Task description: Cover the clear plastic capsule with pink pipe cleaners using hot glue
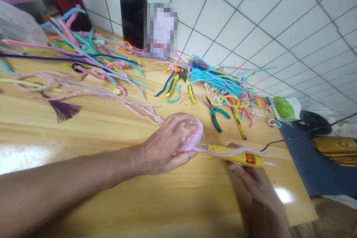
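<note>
My left hand [174, 143] is wrapped round a small rounded piece [196, 135] banded in pale lilac and pink pipe cleaner, with some clear plastic showing between the fingers. From that piece a loose lilac pipe cleaner [223, 151] trails right, across the yellow glue gun [223, 152]. Closed around the glue gun from below is my right hand [248, 178], its fingers partly hidden behind the body. The metal nozzle points left, touching or nearly touching the lilac bands. A clear glue stick [270, 163] sticks out of the gun's back end.
Beyond my hands lie green-handled pliers [216, 115], yellow-green pliers [182, 81] and a yellow cutter [240, 126]. Heaps of coloured pipe cleaners [212, 78] line the wall side. A purple tassel [63, 108] rests left. A black cord [275, 141] crosses the table's right edge.
</note>
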The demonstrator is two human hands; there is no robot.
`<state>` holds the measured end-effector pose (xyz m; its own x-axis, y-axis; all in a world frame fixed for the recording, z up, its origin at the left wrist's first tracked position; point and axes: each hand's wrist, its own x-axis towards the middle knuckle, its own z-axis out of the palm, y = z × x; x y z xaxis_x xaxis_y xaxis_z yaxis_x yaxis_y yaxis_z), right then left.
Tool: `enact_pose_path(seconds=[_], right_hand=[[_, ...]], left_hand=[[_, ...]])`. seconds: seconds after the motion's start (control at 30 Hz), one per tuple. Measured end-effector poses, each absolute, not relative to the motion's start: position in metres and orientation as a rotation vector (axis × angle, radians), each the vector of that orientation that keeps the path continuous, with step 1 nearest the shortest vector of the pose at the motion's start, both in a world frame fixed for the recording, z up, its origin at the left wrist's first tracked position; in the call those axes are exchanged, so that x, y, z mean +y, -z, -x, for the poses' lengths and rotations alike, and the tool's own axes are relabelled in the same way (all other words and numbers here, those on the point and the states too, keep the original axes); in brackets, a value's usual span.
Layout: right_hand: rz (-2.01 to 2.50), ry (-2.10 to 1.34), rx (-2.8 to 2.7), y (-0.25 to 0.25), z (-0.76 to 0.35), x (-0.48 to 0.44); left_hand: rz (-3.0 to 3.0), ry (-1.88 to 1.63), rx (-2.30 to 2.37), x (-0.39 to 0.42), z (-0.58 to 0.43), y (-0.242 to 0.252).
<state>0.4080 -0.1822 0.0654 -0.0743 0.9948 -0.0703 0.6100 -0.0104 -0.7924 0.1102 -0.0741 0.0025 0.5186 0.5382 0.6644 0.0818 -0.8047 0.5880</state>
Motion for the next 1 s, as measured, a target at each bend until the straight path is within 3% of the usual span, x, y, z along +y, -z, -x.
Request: enact_pose_path(seconds=[1.0], right_hand=[[1.691, -0.835, -1.715, -0.061, -0.415, -0.184]], left_hand=[[-2.27, -1.214, 0.507, -0.074, -0.11, -0.003]])
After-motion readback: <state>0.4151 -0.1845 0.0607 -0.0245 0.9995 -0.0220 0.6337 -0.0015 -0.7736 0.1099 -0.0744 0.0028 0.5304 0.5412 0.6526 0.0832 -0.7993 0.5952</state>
